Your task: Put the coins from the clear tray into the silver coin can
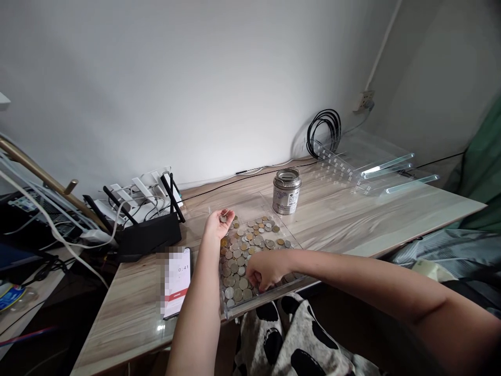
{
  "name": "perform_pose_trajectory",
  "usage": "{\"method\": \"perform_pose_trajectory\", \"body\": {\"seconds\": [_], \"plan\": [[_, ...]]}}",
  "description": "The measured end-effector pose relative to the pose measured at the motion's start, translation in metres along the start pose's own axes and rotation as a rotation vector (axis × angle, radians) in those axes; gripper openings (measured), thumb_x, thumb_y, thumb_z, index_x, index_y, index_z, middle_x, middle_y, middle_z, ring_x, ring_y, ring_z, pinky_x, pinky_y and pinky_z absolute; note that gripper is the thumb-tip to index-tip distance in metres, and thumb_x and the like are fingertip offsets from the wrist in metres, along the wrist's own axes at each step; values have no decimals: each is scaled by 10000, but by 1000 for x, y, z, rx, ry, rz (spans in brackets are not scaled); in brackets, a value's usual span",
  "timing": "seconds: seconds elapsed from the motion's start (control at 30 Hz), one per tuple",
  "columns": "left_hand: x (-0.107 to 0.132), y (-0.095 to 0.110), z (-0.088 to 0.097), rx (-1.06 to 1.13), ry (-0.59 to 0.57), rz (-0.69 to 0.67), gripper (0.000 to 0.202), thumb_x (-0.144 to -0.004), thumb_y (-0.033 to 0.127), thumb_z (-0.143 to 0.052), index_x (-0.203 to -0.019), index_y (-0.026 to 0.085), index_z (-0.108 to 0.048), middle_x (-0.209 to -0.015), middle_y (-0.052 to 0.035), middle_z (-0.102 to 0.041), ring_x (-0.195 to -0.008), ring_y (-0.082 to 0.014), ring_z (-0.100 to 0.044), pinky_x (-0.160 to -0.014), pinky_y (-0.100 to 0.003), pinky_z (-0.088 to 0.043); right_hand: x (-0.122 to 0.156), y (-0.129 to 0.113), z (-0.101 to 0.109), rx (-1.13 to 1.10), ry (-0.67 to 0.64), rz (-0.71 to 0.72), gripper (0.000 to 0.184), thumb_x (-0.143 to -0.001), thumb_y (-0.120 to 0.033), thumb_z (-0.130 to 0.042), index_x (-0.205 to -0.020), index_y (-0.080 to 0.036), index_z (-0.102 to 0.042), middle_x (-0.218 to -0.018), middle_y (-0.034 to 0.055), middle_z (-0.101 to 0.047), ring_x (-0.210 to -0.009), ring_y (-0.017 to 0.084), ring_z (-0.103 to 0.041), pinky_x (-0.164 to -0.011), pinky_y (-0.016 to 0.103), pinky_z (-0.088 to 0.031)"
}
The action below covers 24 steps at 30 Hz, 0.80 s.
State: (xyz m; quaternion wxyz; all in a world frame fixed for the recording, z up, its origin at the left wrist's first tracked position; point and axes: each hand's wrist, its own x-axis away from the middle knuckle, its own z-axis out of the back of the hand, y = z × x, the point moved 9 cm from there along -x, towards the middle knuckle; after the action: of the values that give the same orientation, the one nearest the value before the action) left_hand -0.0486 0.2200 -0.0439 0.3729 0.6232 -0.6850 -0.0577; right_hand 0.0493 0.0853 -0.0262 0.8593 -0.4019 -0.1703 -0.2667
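Observation:
Many loose coins (237, 254) lie spread in a shallow clear plastic tray (291, 231) at the desk's front edge. My left hand (219, 225) is palm up over the tray's far left corner, its fingers curled round at least one coin (223, 219). Lower down, my right hand (270, 267) reaches into the coins near the tray's front side. Its fingers are bent and pressed together, pointing down; whatever is between the fingertips is hidden. Behind the tray stands a metal tin (286, 192) with a slot in its top.
Left of my left forearm lies a phone (182, 277) showing a timer. A black router (151, 237) and white adapters sit behind it. At the back right are a coiled black cable (331, 125) and clear acrylic racks (364, 162). The wooden desk (332, 219) ends close to my lap.

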Motion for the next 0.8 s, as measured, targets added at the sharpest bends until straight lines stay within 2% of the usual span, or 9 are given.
{"method": "perform_pose_trajectory", "body": {"seconds": [0.07, 0.17, 0.27, 0.33, 0.4, 0.47, 0.57, 0.63, 0.8], "plan": [[1, -5, -5, -70, -59, 41, 135, -758, 91, -378, -734, 109, -510, -672, -98, -580, -690, -177, -615, -583, -290, -534, -5, 7, 20, -158, 47, 31, 199, -578, -192, -615, -765, -127, -610, -561, -33, -562, -486, 91, -516, -463, 190, -362], [2, -13, -10, -193, -135, 114, 143, -777, 139, -380, -757, 113, -519, -683, -104, -592, -651, -180, -615, -537, -285, -523, -9, 12, 82, -324, 343, 117, 235, -610, -255, -600, -805, -123, -614, -647, 3, -609, -545, 97, -545, -482, 184, -383], [3, -19, -14, -253, -181, 151, 135, -771, 136, -396, -754, 112, -528, -633, -81, -586, -574, -162, -604, -497, -265, -512, -6, 16, 142, -174, 702, 51, 179, -649, -253, -554, -723, -112, -636, -604, 25, -603, -532, 97, -523, -470, 182, -354], [3, -20, -16, -258, -193, 151, 136, -764, 115, -394, -737, 108, -527, -609, -73, -581, -587, -163, -613, -516, -261, -520, -9, 16, 161, 16, 802, -71, 177, -664, -236, -522, -622, -110, -638, -544, 36, -585, -509, 102, -502, -461, 193, -328], [1, -20, -15, -256, -179, 144, 153, -763, 94, -378, -717, 108, -523, -575, -64, -572, -589, -162, -617, -509, -253, -523, -15, 17, 165, 141, 804, -155, 206, -681, -233, -499, -587, -121, -643, -537, 47, -588, -513, 109, -499, -472, 204, -323], [0, -19, -13, -255, -174, 136, 172, -758, 67, -366, -723, 101, -531, -567, -67, -576, -604, -161, -624, -488, -227, -519, -12, 18, 168, 195, 830, -171, 226, -711, -239, -474, -642, -139, -663, -592, 54, -614, -555, 120, -521, -502, 208, -334], [1, -20, -15, -244, -208, 147, 183, -745, 46, -378, -782, 63, -557, -659, -120, -614, -704, -183, -639, -516, -212, -525, 13, 23, 180, 248, 978, -173, 257, -763, -272, -437, -783, -176, -674, -726, 56, -646, -663, 137, -556, -558, 213, -354], [3, -22, -17, -250, -234, 153, 195, -742, 35, -387, -808, 32, -571, -734, -163, -626, -768, -206, -639, -563, -222, -533, 28, 29, 184, 274, 1018, -209, 249, -764, -299, -453, -841, -203, -670, -801, 49, -652, -721, 148, -565, -580, 218, -360], [9, -22, -25, -349, -282, 97, 236, -741, -30, -385, -811, 13, -607, -747, -150, -640, -721, -190, -648, -586, -203, -533, 15, 43, 166, 314, 821, -275, 255, -694, -359, -531, -814, -192, -683, -770, 59, -652, -680, 161, -565, -536, 221, -351]]}}
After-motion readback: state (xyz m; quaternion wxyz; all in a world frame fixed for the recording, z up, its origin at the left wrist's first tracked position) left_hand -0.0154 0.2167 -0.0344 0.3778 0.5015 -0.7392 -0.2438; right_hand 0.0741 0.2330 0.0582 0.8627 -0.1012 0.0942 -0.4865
